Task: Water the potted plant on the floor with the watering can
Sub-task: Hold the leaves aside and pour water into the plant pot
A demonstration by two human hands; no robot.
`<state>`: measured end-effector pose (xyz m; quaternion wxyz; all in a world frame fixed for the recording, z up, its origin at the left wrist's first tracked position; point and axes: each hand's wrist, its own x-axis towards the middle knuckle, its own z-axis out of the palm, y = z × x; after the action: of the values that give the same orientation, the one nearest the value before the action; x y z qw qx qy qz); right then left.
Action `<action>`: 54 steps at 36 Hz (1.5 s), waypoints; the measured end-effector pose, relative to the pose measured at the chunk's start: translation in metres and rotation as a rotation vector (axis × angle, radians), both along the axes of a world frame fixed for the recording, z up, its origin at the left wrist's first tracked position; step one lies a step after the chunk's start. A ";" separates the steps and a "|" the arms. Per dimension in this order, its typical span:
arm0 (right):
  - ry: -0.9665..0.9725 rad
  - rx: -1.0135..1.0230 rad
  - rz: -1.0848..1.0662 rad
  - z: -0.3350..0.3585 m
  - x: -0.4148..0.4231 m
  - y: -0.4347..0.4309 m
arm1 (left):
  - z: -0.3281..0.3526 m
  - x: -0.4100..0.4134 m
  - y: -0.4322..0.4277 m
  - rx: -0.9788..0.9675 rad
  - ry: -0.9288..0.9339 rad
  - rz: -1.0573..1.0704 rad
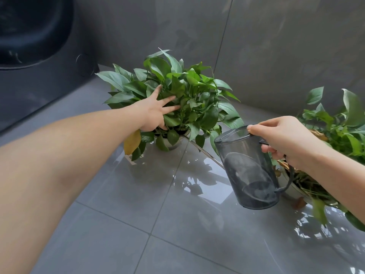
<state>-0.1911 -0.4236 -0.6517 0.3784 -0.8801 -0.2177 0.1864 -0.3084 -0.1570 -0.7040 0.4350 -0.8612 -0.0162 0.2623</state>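
smoky watering can (250,169) tilted in right hand (284,141); left hand (152,113) splayed, seemingly parting plant (177,91).

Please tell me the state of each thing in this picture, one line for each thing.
Watering can: held, tilted, spout reaching the pot under the leaves.
Potted plant: upright on the floor, one yellow leaf hanging.
Left hand: open, fingers spread, pressing leaves aside.
Right hand: closed on the can's handle.
Second plant: on the floor, untouched.

Beside the watering can (250,171) of smoky translucent plastic with its thin polished metal spout (203,150), glossy grey floor tiles (138,224) were seen, and beyond it waxy smooth leaves (177,89) before faintly sheened wall tiles (276,46).
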 end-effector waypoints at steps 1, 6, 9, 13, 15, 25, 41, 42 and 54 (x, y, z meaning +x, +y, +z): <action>0.004 0.003 -0.002 -0.001 0.001 0.001 | 0.000 0.000 0.000 0.000 -0.001 -0.003; 0.006 0.009 -0.012 -0.003 0.003 0.002 | 0.001 -0.001 -0.002 -0.022 -0.028 -0.015; 0.005 0.013 -0.015 -0.003 0.005 0.003 | -0.001 -0.001 -0.002 -0.031 -0.048 -0.021; 0.005 0.009 -0.015 -0.004 0.006 0.003 | -0.005 -0.002 -0.005 -0.027 -0.064 -0.038; 0.006 0.006 -0.017 -0.004 0.007 0.002 | -0.007 -0.001 -0.007 -0.021 -0.070 -0.042; 0.012 0.001 -0.025 -0.003 0.007 0.001 | -0.009 -0.001 -0.010 0.027 -0.036 -0.021; 0.014 -0.014 -0.004 0.011 0.000 0.004 | -0.005 0.001 -0.010 0.035 -0.005 0.003; 0.012 -0.015 0.001 0.011 -0.001 0.004 | -0.005 0.001 -0.010 0.036 -0.002 0.004; 0.001 -0.040 0.023 0.011 -0.003 0.007 | -0.006 0.001 -0.009 0.019 -0.017 0.007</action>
<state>-0.1940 -0.4166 -0.6408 0.3586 -0.8849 -0.2239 0.1957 -0.3071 -0.1661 -0.7097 0.4419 -0.8593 -0.0255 0.2564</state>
